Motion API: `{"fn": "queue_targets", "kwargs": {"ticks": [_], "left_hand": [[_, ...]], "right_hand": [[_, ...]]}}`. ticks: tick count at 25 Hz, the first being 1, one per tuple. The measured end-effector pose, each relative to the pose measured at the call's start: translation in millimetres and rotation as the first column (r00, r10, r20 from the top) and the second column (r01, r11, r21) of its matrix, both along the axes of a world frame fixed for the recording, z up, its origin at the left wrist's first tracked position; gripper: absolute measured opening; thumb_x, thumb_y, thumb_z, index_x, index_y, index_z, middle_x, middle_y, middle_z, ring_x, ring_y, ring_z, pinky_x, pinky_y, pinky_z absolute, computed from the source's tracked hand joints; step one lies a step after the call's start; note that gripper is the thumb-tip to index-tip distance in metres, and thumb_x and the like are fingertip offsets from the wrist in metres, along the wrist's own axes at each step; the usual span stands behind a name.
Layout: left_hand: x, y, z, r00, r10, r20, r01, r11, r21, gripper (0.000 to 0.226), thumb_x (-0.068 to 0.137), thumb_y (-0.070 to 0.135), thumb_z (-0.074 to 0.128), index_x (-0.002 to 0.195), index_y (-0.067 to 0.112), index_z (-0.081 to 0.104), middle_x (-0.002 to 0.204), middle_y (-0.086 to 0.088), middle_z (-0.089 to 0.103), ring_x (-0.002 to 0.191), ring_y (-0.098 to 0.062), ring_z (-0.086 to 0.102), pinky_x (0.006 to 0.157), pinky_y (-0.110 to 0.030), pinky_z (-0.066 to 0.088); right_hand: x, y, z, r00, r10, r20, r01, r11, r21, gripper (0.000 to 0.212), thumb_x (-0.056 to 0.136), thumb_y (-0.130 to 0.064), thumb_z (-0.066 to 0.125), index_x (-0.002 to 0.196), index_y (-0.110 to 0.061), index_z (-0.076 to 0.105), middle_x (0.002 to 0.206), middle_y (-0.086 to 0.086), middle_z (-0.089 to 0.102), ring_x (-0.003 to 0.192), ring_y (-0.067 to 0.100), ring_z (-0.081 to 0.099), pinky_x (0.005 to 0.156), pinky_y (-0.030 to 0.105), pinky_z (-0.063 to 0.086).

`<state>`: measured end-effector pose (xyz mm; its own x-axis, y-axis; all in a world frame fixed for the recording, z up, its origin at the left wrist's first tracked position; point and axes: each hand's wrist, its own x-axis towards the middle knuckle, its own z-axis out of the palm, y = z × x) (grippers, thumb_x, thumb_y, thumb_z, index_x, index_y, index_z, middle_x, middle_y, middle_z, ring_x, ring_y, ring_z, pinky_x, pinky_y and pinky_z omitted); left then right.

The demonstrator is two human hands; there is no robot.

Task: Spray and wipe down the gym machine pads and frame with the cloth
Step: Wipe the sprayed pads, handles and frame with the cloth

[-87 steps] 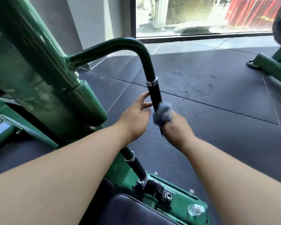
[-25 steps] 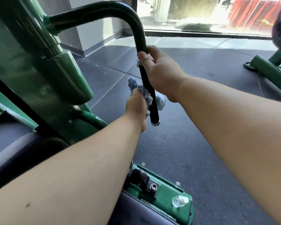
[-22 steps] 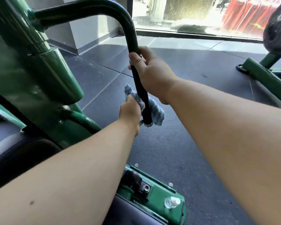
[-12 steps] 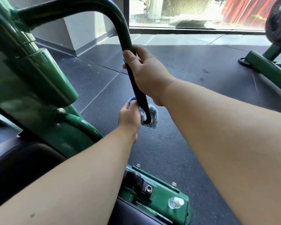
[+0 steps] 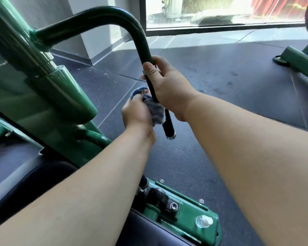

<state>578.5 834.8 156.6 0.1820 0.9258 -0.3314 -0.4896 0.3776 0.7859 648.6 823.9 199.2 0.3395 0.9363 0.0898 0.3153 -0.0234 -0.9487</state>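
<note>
- dark rubber floor: spreading under everything, running back to a bright window.
- green machine frame: filling the left side, rising slantwise out of the top left corner.
- black seat pad: lying low at left, partly hidden behind the left forearm.
- curved green bar: branching off the frame, arching right, then bending down toward the hands.
- green base plate: sitting at bottom centre, carrying bolts and a black clamp.
- right hand: wrapping fingers and thumb tightly round the bar where green paint meets the black grip.
- left hand: curling round the bunched cloth, pressing it against the grip just below the right hand.
- blue-grey cloth: bulging out between the left hand and the grip, touching the grip's left side.
- black grip: hanging free above the floor, ending in a silver cap.
- white cap: standing on the base plate's right corner.
</note>
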Motion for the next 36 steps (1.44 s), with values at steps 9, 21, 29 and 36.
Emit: {"fn": "queue_targets", "kwargs": {"ticks": [9, 21, 29, 36], "left_hand": [[1.5, 11.6, 11.8, 0.953, -0.301, -0.017, 0.302, 0.951, 0.066, 0.042, 0.1, 0.028, 0.026, 0.061, 0.02, 0.038, 0.049, 0.003, 0.045, 0.038, -0.011, 0.041, 0.04, -0.013, 0.036], [-9.3, 25.2, 5.7, 0.974, -0.224, -0.017, 0.224, 0.965, 0.138, 0.049, 0.097, 0.043, 0.033, 0.056, 0.022, 0.049, 0.045, 0.008, 0.041, 0.039, -0.01, 0.029, 0.044, -0.017, 0.017], [6.3, -4.9, -65.8, 0.895, -0.352, -0.276, 0.25, 0.905, -0.343, 0.035, 0.097, 0.019, 0.038, 0.128, 0.019, 0.055, 0.113, -0.005, 0.064, 0.091, -0.026, 0.062, 0.083, -0.048, 0.05], [-0.4, 6.9, -32.0, 0.851, -0.45, 0.27, 0.493, 0.862, -0.118, 0.039, 0.094, 0.047, 0.027, 0.098, 0.024, 0.059, 0.104, -0.001, 0.059, 0.099, -0.025, 0.051, 0.099, -0.05, 0.035]], "right_hand": [[-0.5, -4.1, 1.2, 0.999, 0.023, -0.04, -0.025, 0.998, -0.051, 0.017, 0.101, -0.041, 0.039, 0.112, -0.038, 0.051, 0.082, -0.011, 0.054, 0.08, 0.01, 0.052, 0.083, 0.032, 0.047], [-7.6, -3.2, 2.2, 0.999, 0.01, -0.038, -0.012, 0.998, -0.061, 0.021, 0.103, -0.039, 0.035, 0.12, -0.035, 0.047, 0.095, -0.005, 0.057, 0.095, 0.016, 0.056, 0.092, 0.033, 0.045], [-6.3, -4.1, 4.7, 0.999, 0.018, 0.033, -0.015, 0.997, -0.08, 0.027, 0.103, -0.041, 0.032, 0.127, -0.034, 0.043, 0.099, -0.007, 0.053, 0.089, 0.011, 0.05, 0.086, 0.03, 0.039], [-5.1, 0.7, -0.9, 1.0, -0.005, 0.027, 0.006, 1.0, -0.023, 0.031, 0.103, -0.04, 0.032, 0.131, -0.029, 0.044, 0.087, -0.011, 0.049, 0.079, 0.007, 0.046, 0.083, 0.026, 0.039]]}}
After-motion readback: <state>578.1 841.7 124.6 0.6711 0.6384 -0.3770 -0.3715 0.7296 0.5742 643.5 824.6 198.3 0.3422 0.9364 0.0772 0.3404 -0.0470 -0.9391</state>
